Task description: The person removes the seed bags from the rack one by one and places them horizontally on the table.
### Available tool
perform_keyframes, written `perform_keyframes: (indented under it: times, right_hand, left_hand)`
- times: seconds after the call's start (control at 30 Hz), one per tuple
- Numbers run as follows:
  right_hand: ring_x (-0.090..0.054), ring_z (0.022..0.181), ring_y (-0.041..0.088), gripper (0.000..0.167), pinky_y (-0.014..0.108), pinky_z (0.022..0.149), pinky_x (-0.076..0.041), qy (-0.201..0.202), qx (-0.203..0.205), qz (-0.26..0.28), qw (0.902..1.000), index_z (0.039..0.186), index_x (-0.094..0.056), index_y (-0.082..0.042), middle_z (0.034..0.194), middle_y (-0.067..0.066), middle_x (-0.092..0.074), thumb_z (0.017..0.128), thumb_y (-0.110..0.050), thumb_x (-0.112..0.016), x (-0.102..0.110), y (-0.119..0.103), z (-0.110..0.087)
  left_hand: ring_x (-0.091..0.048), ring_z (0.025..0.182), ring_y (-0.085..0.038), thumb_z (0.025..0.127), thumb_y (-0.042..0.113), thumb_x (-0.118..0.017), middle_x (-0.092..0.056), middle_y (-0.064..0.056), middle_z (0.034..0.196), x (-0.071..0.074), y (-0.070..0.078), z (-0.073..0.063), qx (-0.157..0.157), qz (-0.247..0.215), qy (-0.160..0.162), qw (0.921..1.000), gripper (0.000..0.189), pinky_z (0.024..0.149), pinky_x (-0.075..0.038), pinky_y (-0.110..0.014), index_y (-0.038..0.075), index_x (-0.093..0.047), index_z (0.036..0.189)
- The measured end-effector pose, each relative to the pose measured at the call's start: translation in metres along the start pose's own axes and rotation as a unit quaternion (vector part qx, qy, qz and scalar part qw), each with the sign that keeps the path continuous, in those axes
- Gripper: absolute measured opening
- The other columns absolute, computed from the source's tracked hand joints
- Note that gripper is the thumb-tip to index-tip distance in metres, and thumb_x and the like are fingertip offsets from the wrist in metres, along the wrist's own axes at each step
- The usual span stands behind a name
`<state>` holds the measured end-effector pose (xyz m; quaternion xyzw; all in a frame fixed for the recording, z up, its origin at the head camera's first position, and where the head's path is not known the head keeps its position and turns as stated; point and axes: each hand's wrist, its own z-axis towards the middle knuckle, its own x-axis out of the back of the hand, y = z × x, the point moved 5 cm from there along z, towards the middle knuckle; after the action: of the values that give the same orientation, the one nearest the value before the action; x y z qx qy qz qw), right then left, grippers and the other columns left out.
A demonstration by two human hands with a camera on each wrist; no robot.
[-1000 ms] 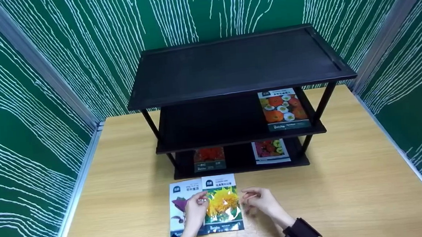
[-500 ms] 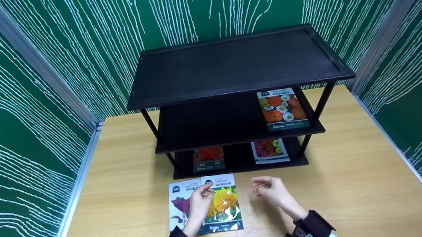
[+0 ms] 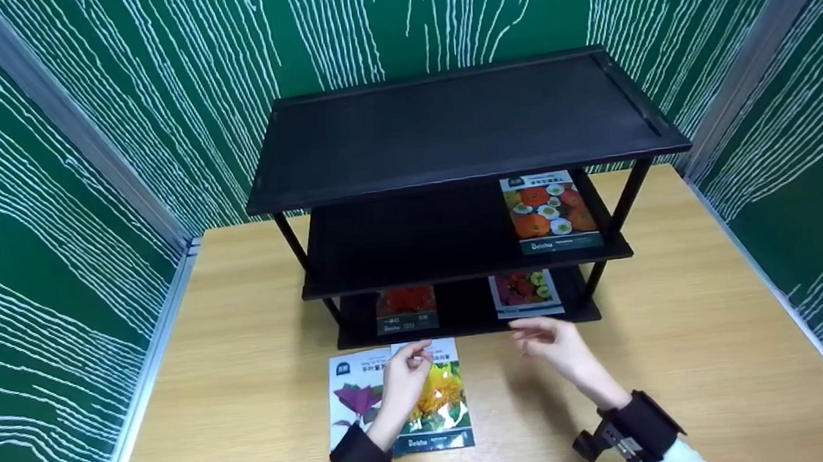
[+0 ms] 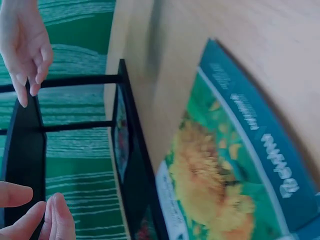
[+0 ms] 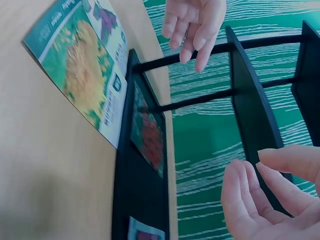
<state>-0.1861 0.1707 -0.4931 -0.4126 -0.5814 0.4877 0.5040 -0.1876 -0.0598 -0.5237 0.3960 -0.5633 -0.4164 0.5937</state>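
Observation:
A seed packet with a yellow flower point(image 3: 437, 412) lies on the wooden table in front of the shelf, partly over a packet with a purple plant point(image 3: 355, 401). My left hand point(image 3: 403, 386) hovers over the yellow packet, fingers loosely bent and holding nothing; it covers part of both packets in the head view. To the right, my right hand point(image 3: 557, 352) is raised above the table near the shelf's front edge, also holding nothing. In the right wrist view the fingers of the right hand point(image 5: 275, 195) are relaxed, with a gap beside the thumb.
A black three-tier shelf point(image 3: 462, 128) stands behind the hands. On its middle tier lies an orange-and-white flower packet point(image 3: 553, 212). The bottom tier bears a red flower packet point(image 3: 406, 308) and a pink-and-red one point(image 3: 526, 293). Green walls with white lines surround the table point(image 3: 249, 413).
Both hands have lifted away from the yellow flower packet and moved forward toward the shelf, the right one also rightward. The packets stay where they were.

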Motion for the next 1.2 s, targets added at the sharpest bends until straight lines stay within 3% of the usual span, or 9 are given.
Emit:
perform_keyframes:
  times: [0.47,0.83,1.03,1.2]
  right_hand:
    - [-0.060,0.074,0.010,0.033,0.023,0.068,-0.050,0.037,0.034,-0.004,0.9987,0.111,-0.051,0.016,0.091,0.014,-0.062,0.078,0.011,-0.051,0.044,-0.032,0.015]
    - [-0.059,0.072,0.006,0.031,0.021,0.066,-0.051,0.074,0.063,-0.015,0.9952,0.111,-0.051,0.017,0.085,0.003,-0.063,0.080,0.010,-0.049,0.074,-0.053,0.033]
    - [-0.059,0.070,0.003,0.031,0.019,0.065,-0.050,0.087,0.063,-0.029,0.9937,0.112,-0.050,0.017,0.091,0.017,-0.061,0.083,0.006,-0.048,0.086,-0.058,0.044]
    - [-0.058,0.071,0.003,0.032,0.016,0.065,-0.049,0.104,0.056,-0.052,0.9917,0.113,-0.049,0.016,0.091,0.017,-0.060,0.083,0.004,-0.046,0.094,-0.061,0.052]
  left_hand:
    - [-0.056,0.072,-0.015,0.080,0.001,-0.055,-0.061,-0.008,0.085,-0.012,0.060,0.025,-0.082,-0.007,-0.016,0.9965,0.023,0.064,-0.046,-0.018,-0.003,-0.063,0.101]
    - [-0.058,0.073,-0.014,0.081,0.003,-0.055,-0.062,-0.007,0.086,-0.028,0.102,0.046,-0.109,-0.014,-0.023,0.9937,0.023,0.065,-0.047,-0.019,0.001,-0.064,0.102]
    - [-0.056,0.070,-0.009,0.080,0.003,-0.054,-0.062,-0.005,0.083,-0.041,0.119,0.058,-0.121,-0.004,-0.022,0.9924,0.023,0.064,-0.046,-0.016,0.001,-0.065,0.100]
    - [-0.057,0.068,-0.008,0.079,0.003,-0.053,-0.063,-0.004,0.082,-0.051,0.131,0.069,-0.131,0.023,-0.021,0.9909,0.024,0.061,-0.044,-0.014,0.001,-0.065,0.100]
